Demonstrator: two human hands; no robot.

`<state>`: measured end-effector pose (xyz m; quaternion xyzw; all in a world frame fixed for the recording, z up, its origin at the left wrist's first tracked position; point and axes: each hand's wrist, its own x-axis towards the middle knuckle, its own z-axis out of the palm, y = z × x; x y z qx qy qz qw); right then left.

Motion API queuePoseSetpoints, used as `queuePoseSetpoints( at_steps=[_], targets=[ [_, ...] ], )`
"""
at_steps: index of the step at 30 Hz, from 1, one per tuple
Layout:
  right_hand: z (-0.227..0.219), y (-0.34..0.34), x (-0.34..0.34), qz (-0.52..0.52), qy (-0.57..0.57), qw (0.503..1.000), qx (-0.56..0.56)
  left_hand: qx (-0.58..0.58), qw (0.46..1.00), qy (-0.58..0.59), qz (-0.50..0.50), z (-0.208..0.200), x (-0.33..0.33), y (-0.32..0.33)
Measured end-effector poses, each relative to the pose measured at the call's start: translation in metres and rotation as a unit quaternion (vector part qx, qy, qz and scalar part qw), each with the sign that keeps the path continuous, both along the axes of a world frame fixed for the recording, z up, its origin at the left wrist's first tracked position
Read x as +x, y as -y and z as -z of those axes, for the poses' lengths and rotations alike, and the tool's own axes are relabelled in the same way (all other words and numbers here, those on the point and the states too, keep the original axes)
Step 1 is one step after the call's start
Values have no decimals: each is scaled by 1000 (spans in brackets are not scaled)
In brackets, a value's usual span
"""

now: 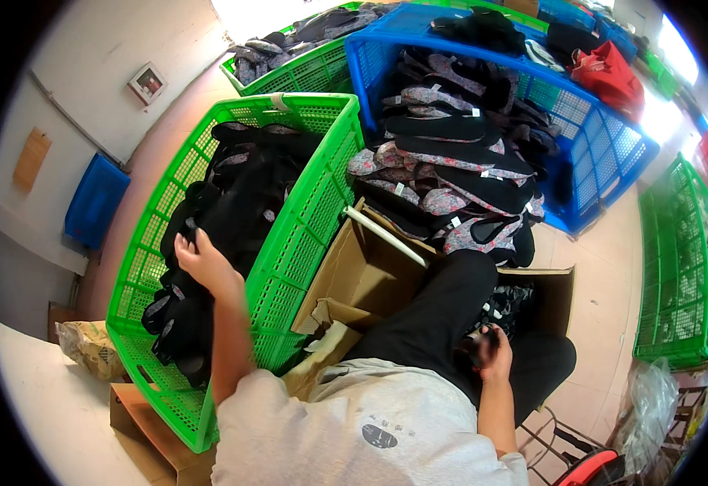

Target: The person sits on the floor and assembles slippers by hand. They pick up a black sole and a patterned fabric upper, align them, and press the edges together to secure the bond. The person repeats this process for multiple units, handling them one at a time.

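Note:
At the left, a green plastic crate (277,316) holds a heap of black slippers (248,190), some showing grey patterned insides. My left hand (201,261) reaches over its near part, fingers closed on the black edge of a slipper among the others. By my right knee, my right hand (496,358) is closed round a small dark object (477,347); blur hides its kind. Beside that hand, an open carton (560,293) contains small black-and-white pieces (509,308). Ahead of my legs lie stacked slippers (459,182) with patterned linings and white tags.
A blue crate (605,162) lies on its side behind the stack. An open cardboard box (342,267) with a white bar (386,235) across it stands between the green crate and my legs. Another green crate (678,267) is at the right, near clear plastic wrap (649,401).

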<state>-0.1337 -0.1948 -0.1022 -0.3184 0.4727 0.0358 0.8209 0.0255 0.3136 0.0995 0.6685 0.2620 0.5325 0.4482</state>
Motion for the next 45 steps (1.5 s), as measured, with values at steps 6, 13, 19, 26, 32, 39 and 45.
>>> queuePoseSetpoints(
  at_steps=[6,13,19,26,32,39,45],
  targets=[
    [18,4,-3,49,60,997,-5,94,990,-86,59,15,-7,52],
    [32,11,-8,15,122,992,-12,239,952,-92,168,-2,22,91],
    [-1,-2,1,-12,97,995,-4,414,830,-84,364,7,69,169],
    [-2,2,-2,-97,72,992,-21,527,710,-17,467,56,159,293],
    [-7,5,6,-109,8,994,-11,596,663,-172,419,99,242,361],
    [-2,6,7,-104,20,994,-29,702,621,-180,298,130,273,394],
    [-5,9,7,-104,9,994,-9,682,646,-44,339,71,254,367]
  ],
)
